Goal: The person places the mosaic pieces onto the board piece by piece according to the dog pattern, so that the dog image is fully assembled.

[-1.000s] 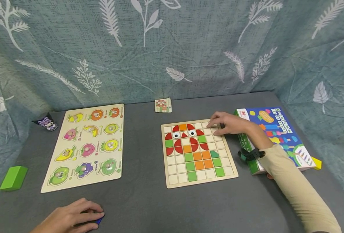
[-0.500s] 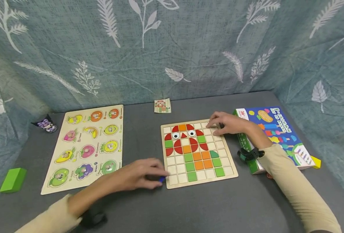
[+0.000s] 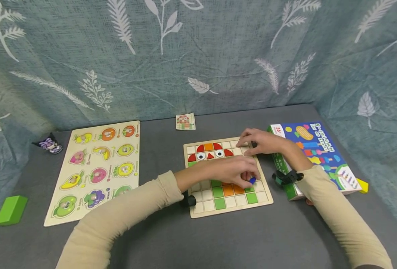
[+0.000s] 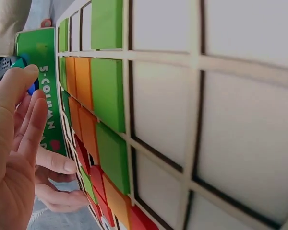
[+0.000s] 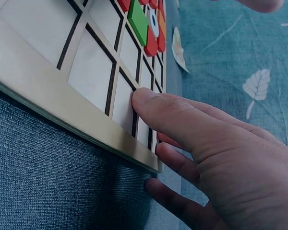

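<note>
My left hand [image 3: 235, 170] reaches over a wooden grid board [image 3: 208, 206] and pinches a small blue tile [image 3: 253, 181] between thumb and fingers, above its right part. In the left wrist view the blue tile [image 4: 32, 87] shows between the fingertips; its full shape is hidden. Red, orange and green tiles and two eye tiles [image 3: 219, 153] sit in the board's cells. The left hand and forearm cover some of them. My right hand [image 3: 263, 142] rests at the board's upper right corner, its thumb on a bare cell in the right wrist view.
A pattern card [image 3: 185, 122] lies behind the board. The fruit peg puzzle [image 3: 84, 160] is on the left, near a small figurine [image 3: 51, 145] and a green block [image 3: 11, 210]. On the right are a blue toy box [image 3: 319, 149] and a yellow block [image 3: 363, 185].
My left hand has travelled from the table's front left, across the board's left edge, to over the board's right part, carrying the blue tile. The right hand has stayed at the corner.
</note>
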`<state>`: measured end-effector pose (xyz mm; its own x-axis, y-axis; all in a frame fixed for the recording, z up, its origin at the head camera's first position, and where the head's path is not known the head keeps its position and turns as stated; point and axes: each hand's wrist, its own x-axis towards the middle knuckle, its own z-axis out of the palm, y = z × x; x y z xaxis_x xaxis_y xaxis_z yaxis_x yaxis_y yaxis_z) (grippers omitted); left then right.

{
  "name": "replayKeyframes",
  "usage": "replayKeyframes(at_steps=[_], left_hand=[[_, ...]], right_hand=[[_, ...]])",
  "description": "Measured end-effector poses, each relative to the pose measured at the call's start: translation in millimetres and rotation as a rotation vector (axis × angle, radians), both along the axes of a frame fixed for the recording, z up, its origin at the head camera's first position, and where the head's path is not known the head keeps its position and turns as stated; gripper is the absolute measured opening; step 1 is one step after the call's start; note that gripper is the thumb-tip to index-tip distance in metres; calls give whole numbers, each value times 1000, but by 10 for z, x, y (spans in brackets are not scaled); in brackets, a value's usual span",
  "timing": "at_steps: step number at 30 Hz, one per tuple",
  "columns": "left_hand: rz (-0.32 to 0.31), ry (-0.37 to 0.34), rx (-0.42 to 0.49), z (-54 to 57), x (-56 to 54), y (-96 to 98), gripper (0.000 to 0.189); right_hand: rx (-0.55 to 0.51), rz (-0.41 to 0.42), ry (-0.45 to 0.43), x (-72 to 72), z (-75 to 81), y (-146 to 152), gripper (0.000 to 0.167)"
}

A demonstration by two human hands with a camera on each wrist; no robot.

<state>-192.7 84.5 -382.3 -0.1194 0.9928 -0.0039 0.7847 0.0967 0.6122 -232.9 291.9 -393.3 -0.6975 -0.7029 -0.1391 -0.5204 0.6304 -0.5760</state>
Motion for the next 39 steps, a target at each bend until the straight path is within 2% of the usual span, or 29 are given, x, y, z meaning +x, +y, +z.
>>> replayKeyframes(at_steps=[10, 13, 20, 26, 32, 39], left_hand=[[82, -119, -13, -10, -25, 41, 25], [103, -107, -15, -42, -26, 55, 20], [125, -1, -10, -70, -49, 103, 8], [114, -34, 4, -26, -103, 87, 3], [147, -89, 33, 27, -131, 104, 7], [93, -82, -44, 18, -83, 99, 29]], right_hand=[[-14, 31, 37, -13, 0, 3, 32], [-14, 31, 41, -10, -3, 5, 33], [-28, 41, 64, -15, -18, 15, 31], [-13, 46, 67, -17, -9, 10, 31], [-1, 36, 69, -19, 12, 9, 28], [-9, 31, 59, 1, 5, 4, 29]])
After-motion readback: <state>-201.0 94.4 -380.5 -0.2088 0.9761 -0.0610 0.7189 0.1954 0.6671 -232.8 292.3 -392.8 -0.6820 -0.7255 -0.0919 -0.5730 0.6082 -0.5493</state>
